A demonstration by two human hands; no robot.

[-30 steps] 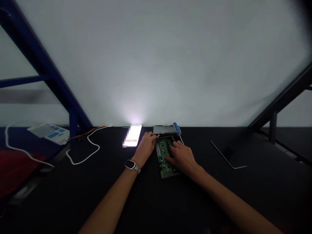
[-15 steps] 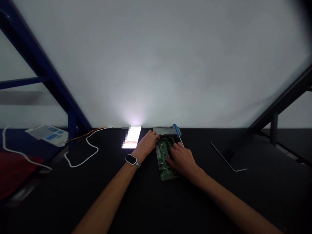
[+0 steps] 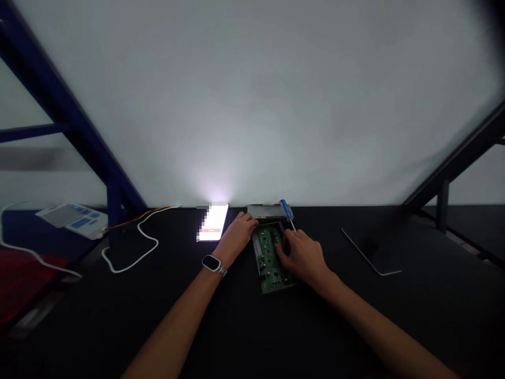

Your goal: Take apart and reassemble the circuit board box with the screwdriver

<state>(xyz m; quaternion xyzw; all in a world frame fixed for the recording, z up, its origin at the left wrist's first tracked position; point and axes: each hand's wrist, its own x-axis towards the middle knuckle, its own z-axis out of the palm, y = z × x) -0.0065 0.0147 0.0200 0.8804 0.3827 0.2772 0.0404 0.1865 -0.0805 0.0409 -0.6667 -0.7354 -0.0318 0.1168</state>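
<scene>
A green circuit board [image 3: 272,258] in a thin metal frame lies on the black table. My left hand [image 3: 239,231], with a watch at its wrist, is closed at the board's upper left corner. My right hand [image 3: 302,253] rests over the board's right side with fingers curled and the thumb above the components. What its fingertips hold, if anything, is hidden. Just beyond that hand, a blue-handled screwdriver [image 3: 286,210] leans across the edge of a flat grey metal case [image 3: 266,211]. Part of the screwdriver's shaft disappears behind my right hand.
Left of my left hand is a lit phone [image 3: 213,223]. A white cable [image 3: 136,260] curls farther left, near a white-and-blue card [image 3: 84,221]. A bent metal strip [image 3: 363,255] lies to the right. Sloping posts flank the table, and a pale wall stands behind.
My right hand has shifted slightly right, its fingers drawing back from the middle of the board and uncovering more of it. The left hand keeps its place at the corner.
</scene>
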